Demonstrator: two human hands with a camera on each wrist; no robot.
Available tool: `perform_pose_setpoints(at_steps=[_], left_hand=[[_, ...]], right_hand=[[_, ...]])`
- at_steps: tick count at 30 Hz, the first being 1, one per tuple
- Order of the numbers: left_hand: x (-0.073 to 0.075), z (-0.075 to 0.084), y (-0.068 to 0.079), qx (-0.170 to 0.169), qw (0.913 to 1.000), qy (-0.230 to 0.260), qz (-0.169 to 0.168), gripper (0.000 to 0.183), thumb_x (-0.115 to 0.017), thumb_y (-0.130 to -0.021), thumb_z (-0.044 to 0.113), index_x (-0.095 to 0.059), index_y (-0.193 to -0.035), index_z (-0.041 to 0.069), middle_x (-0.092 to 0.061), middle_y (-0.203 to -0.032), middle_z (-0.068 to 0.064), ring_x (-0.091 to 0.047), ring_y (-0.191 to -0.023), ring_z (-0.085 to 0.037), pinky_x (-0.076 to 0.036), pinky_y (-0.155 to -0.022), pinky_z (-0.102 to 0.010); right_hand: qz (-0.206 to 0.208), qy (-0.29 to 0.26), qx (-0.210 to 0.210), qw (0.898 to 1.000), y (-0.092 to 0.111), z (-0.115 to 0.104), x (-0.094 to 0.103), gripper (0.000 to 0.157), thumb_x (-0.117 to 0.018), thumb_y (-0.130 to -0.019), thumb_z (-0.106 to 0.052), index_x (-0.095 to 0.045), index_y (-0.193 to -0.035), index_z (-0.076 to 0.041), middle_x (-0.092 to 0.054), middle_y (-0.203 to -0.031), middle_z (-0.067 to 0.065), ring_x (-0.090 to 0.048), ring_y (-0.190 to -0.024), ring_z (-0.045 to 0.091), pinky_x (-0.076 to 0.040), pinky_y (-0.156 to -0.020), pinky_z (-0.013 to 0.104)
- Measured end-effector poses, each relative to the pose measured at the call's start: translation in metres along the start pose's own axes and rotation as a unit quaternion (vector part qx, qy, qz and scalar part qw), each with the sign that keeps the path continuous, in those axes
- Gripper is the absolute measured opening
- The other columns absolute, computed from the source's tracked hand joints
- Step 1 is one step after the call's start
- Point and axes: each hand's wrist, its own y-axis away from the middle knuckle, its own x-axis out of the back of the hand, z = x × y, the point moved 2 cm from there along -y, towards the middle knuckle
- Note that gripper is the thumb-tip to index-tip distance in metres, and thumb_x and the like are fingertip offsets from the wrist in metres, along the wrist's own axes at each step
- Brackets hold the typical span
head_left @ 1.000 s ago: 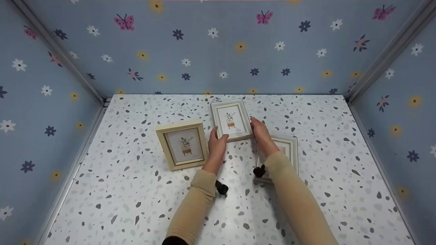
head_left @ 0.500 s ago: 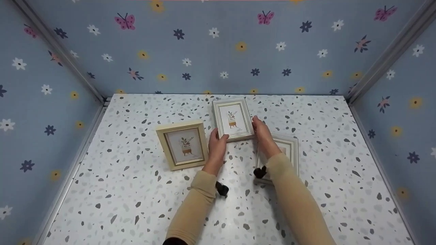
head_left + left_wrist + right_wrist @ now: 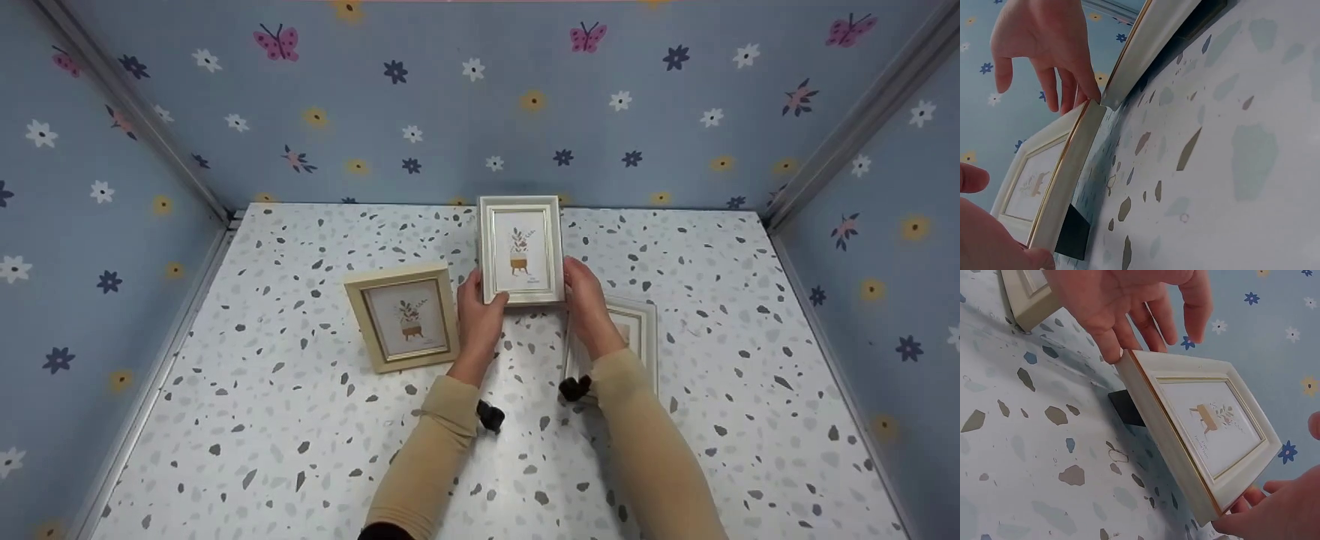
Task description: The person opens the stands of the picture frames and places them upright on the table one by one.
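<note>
A white picture frame (image 3: 521, 250) with a potted-plant print is upright and leans back, held between both hands. My left hand (image 3: 478, 322) grips its lower left corner, thumb over the front edge. My right hand (image 3: 589, 306) holds the lower right side, and its fingers pass partly out of sight behind the frame. A dark support leg (image 3: 1126, 408) sticks out from the back in the right wrist view; I cannot tell whether it touches the table. Left of my left hand stands a cream picture frame (image 3: 409, 319) with a similar print.
Another white picture frame (image 3: 649, 341) stands under the right forearm, which covers much of it. The speckled white table (image 3: 262, 420) ends at a blue flowered back wall (image 3: 450, 97), with similar panels on both sides.
The held frame has turned from leaning far back and slanted to more upright and squarely facing me. Its top edge has risen. The hands shifted slightly with it; the other frames stayed put.
</note>
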Motion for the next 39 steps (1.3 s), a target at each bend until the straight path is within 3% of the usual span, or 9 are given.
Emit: perform_pose_setpoints(at_steps=[4, 8, 12, 20, 30, 39], left_hand=[[0.0, 0.003, 0.001, -0.016, 0.9992, -0.035, 0.005, 0.065, -0.066, -0.092, 0.016, -0.04, -0.151, 0.013, -0.041, -0.143, -0.005, -0.038, -0.137, -0.02, -0.032, -0.112, -0.035], [0.0, 0.005, 0.001, -0.021, 0.9986, -0.048, 0.011, 0.067, -0.068, -0.091, 0.016, -0.04, -0.151, 0.013, -0.04, -0.14, -0.006, -0.04, -0.133, -0.02, -0.032, -0.112, -0.036], [0.001, 0.005, 0.001, -0.026, 0.9986, -0.043, 0.016, 0.069, -0.07, -0.09, 0.014, -0.039, -0.152, 0.01, -0.04, -0.138, -0.007, -0.041, -0.13, -0.02, -0.032, -0.112, -0.036], [-0.001, 0.006, 0.004, -0.029, 0.9989, -0.037, 0.005, 0.063, -0.069, -0.091, 0.013, -0.042, -0.148, 0.011, -0.041, -0.135, -0.003, -0.041, -0.128, -0.018, -0.032, -0.112, -0.034], [-0.001, 0.01, 0.011, -0.091, 0.9956, -0.016, 0.012, 0.05, -0.069, -0.09, 0.007, -0.049, -0.135, 0.012, -0.046, -0.132, -0.005, -0.045, -0.125, -0.021, -0.039, -0.105, -0.041], [0.001, 0.015, 0.019, -0.09, 0.9956, 0.023, -0.009, 0.047, -0.068, -0.092, 0.006, -0.048, -0.134, 0.013, -0.05, -0.137, -0.008, -0.047, -0.128, -0.025, -0.045, -0.1, -0.044]], right_hand=[[0.013, -0.01, 0.004, 1.0, 0.007, -0.005, 0.0, 0.063, -0.046, -0.105, -0.039, -0.026, -0.157, -0.008, -0.029, -0.16, 0.01, -0.027, -0.147, 0.024, -0.025, -0.118, 0.04], [0.028, -0.013, 0.02, 0.999, 0.012, -0.008, 0.0, 0.058, -0.048, -0.106, -0.034, -0.032, -0.154, -0.005, -0.035, -0.156, 0.014, -0.033, -0.143, 0.026, -0.031, -0.115, 0.04], [0.033, -0.005, 0.043, 0.999, 0.017, -0.012, 0.0, 0.053, -0.049, -0.106, -0.029, -0.039, -0.15, -0.003, -0.04, -0.152, 0.016, -0.041, -0.138, 0.029, -0.037, -0.111, 0.042], [0.069, 0.043, 0.052, 0.995, 0.024, -0.011, 0.004, 0.049, -0.054, -0.103, -0.024, -0.044, -0.148, -0.006, -0.042, -0.151, 0.009, -0.04, -0.138, 0.021, -0.034, -0.113, 0.036], [0.094, 0.042, 0.089, 0.991, 0.032, -0.006, 0.01, 0.043, -0.056, -0.102, -0.016, -0.051, -0.143, -0.005, -0.05, -0.138, 0.012, -0.048, -0.123, 0.022, -0.044, -0.103, 0.04], [0.113, 0.075, 0.134, 0.982, 0.043, -0.009, 0.018, 0.033, -0.059, -0.101, -0.015, -0.059, -0.133, -0.007, -0.06, -0.128, 0.007, -0.056, -0.116, 0.018, -0.05, -0.095, 0.035]])
